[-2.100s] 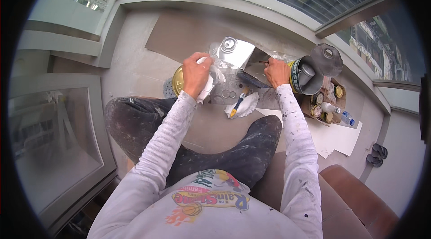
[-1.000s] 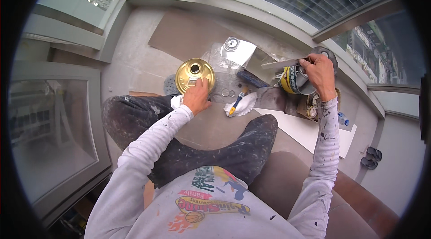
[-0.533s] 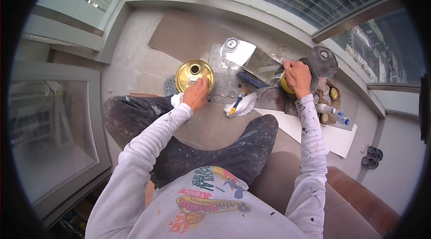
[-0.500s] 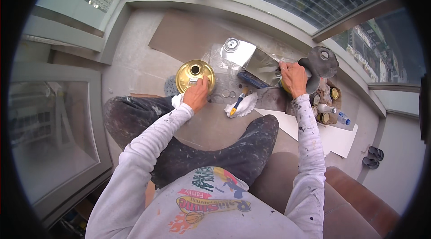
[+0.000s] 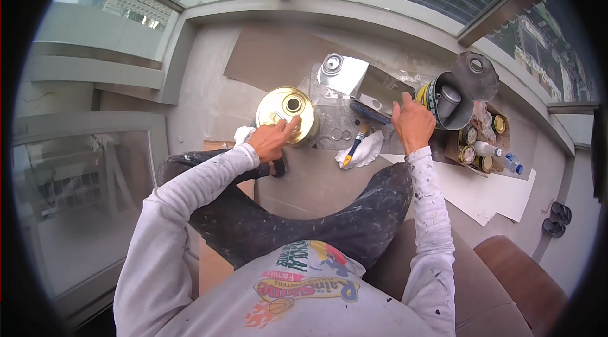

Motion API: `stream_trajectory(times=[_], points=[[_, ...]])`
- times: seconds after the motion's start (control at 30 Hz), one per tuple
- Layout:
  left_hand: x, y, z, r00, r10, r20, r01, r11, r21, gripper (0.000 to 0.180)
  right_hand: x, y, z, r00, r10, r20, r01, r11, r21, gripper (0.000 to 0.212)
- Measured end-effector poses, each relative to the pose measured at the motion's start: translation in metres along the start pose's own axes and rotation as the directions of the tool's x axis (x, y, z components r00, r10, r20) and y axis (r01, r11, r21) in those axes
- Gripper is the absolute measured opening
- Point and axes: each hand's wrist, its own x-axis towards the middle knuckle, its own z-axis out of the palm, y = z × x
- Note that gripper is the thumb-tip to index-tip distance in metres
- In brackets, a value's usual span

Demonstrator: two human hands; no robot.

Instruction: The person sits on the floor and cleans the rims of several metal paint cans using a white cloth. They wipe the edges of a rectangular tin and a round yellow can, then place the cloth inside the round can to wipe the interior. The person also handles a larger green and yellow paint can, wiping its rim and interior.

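Observation:
My left hand is closed at the near edge of a gold metal can, its fingers over the top beside a round dark opening. The small carry handle is partly hidden by the fingers. My right hand is held with index finger and thumb apart, and nothing shows between them. Just right of it, a large tilted paint tin with a yellow and green outside holds a grey metal cup. A yellow-tipped paintbrush rests on a crumpled white rag between my hands.
Behind lie a brown board and a shiny rectangular tin. A stained round lid leans by the paint tin. A carton of small cans and bottles stands right, near white sheets. Low window walls bound the floor.
My right hand has come away from the paint tin, toward the left. The gold can has shifted slightly left under my left hand, over the grey disc. The whole view has also shifted.

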Motion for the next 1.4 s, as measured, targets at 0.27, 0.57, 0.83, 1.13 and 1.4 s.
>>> stream_trajectory(times=[0.27, 0.57, 0.83, 1.13, 1.4], points=[[-0.024, 0.015, -0.102, 0.895, 0.426, 0.131, -0.446, 0.866, 0.227, 0.074, -0.081, -0.031, 0.062, 0.784, 0.219, 0.581, -0.62, 0.223, 0.752, 0.039], [-0.01, 0.039, -0.162, 0.635, 0.761, 0.133, -0.726, 0.529, 0.44, 0.066, -0.106, -0.059, 0.069, 0.593, -0.06, 0.803, -0.8, -0.156, 0.58, 0.078], [0.066, 0.053, -0.16, 0.496, 0.864, 0.082, -0.788, 0.408, 0.462, 0.069, -0.156, -0.027, 0.007, 0.463, 0.091, 0.882, -0.783, -0.425, 0.454, 0.075], [0.137, 0.058, -0.14, 0.335, 0.942, 0.007, -0.853, 0.3, 0.426, 0.073, -0.178, -0.023, -0.03, 0.322, 0.078, 0.944, -0.811, -0.491, 0.317, 0.08], [0.162, 0.03, -0.127, 0.374, 0.927, -0.037, -0.87, 0.364, 0.333, 0.076, -0.158, -0.038, -0.049, 0.318, 0.105, 0.942, -0.864, -0.377, 0.333, 0.072]])
